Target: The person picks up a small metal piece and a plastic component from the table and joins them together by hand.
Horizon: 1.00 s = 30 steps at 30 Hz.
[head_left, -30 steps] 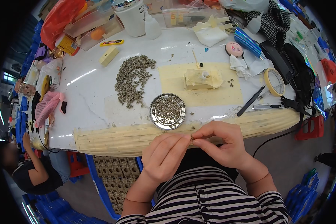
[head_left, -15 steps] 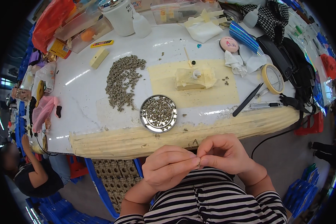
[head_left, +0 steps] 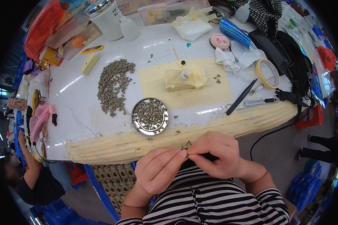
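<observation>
In front of my striped shirt, just off the table's near edge, both hands meet at the fingertips. My left hand (head_left: pixel 157 169) is closed, thumb against fingers. Opposite it, my right hand (head_left: pixel 218 154) pinches with thumb and forefinger. Something tiny sits between the touching fingertips, mostly hidden and too small to name. Nearest on the table is a round shiny metal dish (head_left: pixel 154 131) holding many small grey-brown pieces (head_left: pixel 151 113). A larger loose pile of similar pieces (head_left: pixel 110 88) lies behind it to the left.
A tape-wrapped block (head_left: pixel 176 85) carries a small white cup (head_left: pixel 185 75). To the right lie black tweezers (head_left: pixel 241 97), a cutter knife (head_left: pixel 261 101) and a tape roll (head_left: pixel 258 77). Below the table stands a blue crate (head_left: pixel 97 187) of brownish parts. Another person (head_left: pixel 39 183) sits at left.
My hands have shifted slightly left, their fingertips still together. The whole table view has slid a little left as well. The dish and pile look unaltered.
</observation>
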Available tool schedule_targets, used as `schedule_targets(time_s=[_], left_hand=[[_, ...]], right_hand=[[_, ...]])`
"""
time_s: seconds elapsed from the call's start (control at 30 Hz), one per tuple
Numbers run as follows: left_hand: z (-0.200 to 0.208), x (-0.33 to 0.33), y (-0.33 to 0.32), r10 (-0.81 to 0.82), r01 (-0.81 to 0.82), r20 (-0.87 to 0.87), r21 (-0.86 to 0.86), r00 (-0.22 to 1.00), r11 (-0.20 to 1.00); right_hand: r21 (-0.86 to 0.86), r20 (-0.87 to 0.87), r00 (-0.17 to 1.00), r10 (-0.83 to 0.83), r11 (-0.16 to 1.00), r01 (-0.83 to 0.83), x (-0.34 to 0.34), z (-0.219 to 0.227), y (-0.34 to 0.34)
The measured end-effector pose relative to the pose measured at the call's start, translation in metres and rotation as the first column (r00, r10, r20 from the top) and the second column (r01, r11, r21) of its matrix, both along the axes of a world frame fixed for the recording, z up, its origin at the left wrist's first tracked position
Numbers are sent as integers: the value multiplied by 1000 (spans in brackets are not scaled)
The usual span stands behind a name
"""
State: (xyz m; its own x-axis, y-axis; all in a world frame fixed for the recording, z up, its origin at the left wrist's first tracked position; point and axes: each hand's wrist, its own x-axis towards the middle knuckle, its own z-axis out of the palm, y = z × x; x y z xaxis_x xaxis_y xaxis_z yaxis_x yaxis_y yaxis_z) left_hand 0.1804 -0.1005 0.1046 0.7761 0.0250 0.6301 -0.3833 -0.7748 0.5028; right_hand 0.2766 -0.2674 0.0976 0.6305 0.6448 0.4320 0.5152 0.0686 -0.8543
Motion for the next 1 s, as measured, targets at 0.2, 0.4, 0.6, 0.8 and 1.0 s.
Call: schedule_targets(time_s=[0.2, 0.4, 0.6, 0.8, 1.0], left_hand=[[-1, 3, 2, -23, 22, -16, -87, 1000, 996], [-10, 6, 5, -109, 97, -19, -312, 994, 945], [-16, 8, 4, -112, 85, -39, -423, 993, 902], [-18, 8, 3, -100, 66, -56, -441, 993, 895], [-21, 8, 4, -123, 69, -61, -555, 991, 829]], right_hand=[[-21, -124, 991, 51, 998, -55, 1, 5, -1], [51, -582, 798, 159, 986, -159, -2, 3, -3], [75, -610, 776, 159, 987, -144, -2, 1, -1], [61, -519, 846, 126, 992, -111, -2, 0, 1], [2, -412, 910, 49, 999, -53, 0, 3, 4]])
